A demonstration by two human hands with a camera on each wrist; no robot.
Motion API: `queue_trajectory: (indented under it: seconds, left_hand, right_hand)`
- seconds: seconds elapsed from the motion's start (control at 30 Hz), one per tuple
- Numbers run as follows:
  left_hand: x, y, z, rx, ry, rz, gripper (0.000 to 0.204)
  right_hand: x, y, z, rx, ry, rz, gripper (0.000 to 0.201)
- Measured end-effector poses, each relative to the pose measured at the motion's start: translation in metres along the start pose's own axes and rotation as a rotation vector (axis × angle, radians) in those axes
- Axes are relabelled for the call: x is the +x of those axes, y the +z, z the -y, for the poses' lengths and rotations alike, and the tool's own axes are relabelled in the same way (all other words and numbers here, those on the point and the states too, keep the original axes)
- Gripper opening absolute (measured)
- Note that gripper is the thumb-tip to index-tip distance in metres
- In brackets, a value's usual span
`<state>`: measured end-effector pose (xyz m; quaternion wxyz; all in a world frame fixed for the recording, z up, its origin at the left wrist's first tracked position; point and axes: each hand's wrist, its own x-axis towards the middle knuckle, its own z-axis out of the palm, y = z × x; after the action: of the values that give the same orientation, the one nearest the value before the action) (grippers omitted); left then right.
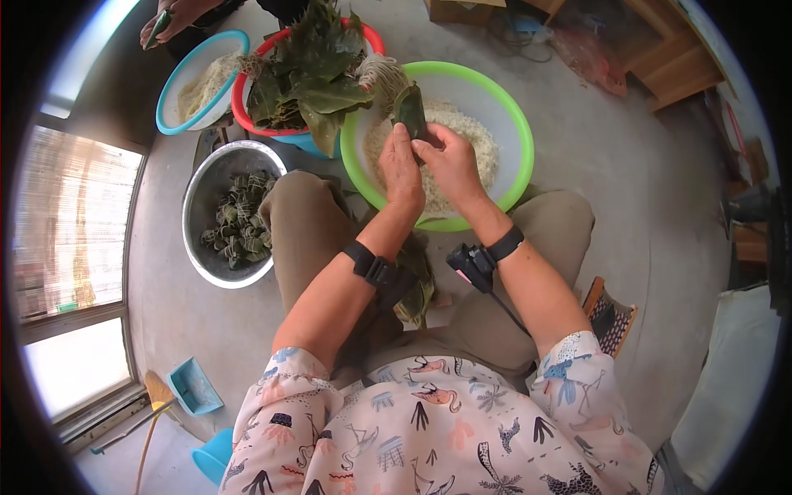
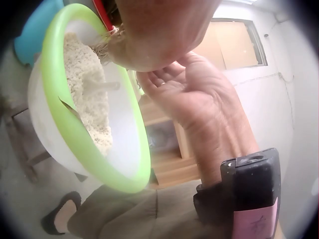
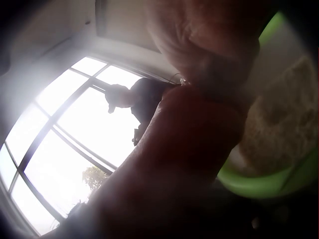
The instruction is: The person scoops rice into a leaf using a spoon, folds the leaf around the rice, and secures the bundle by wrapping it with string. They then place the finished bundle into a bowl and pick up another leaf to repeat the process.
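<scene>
In the head view both hands come together over a green-rimmed basin (image 1: 518, 136) of white rice (image 1: 478, 136). Between them stands a folded dark green bamboo leaf (image 1: 409, 111). My left hand (image 1: 401, 172) holds it from the left, fingers pointing up along it. From the other side my right hand (image 1: 455, 165) grips the leaf, its thumb near the lower end. The left wrist view has the left hand (image 2: 159, 30) large at the top and the right hand (image 2: 192, 94) beyond it; the leaf is hidden there. In the right wrist view the hands are dark and blurred.
A red basin (image 1: 378, 37) heaped with bamboo leaves (image 1: 318, 70) and string (image 1: 381, 74) stands behind. To the left are a metal bowl (image 1: 191, 223) of tied leaf parcels (image 1: 243, 216) and a blue-rimmed basin (image 1: 169, 120) of rice. Another person's hand (image 1: 175, 18) is at top left.
</scene>
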<state>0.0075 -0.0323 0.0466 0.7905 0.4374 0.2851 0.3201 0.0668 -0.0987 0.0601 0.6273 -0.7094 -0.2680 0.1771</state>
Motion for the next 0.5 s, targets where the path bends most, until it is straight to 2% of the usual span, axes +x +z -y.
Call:
queue_trajectory:
  seconds: [0.33,0.5]
  left_hand:
    - [-0.005,0.002,-0.001,-0.046,-0.024,0.030,0.041]
    - [-0.004,0.002,0.001,-0.028,-0.025,-0.002,0.038]
  right_hand:
    - [-0.002,-0.004,0.008,0.014,0.058,0.022,0.026]
    - [0.003,-0.006,-0.006,-0.183,-0.171,-0.059,0.028]
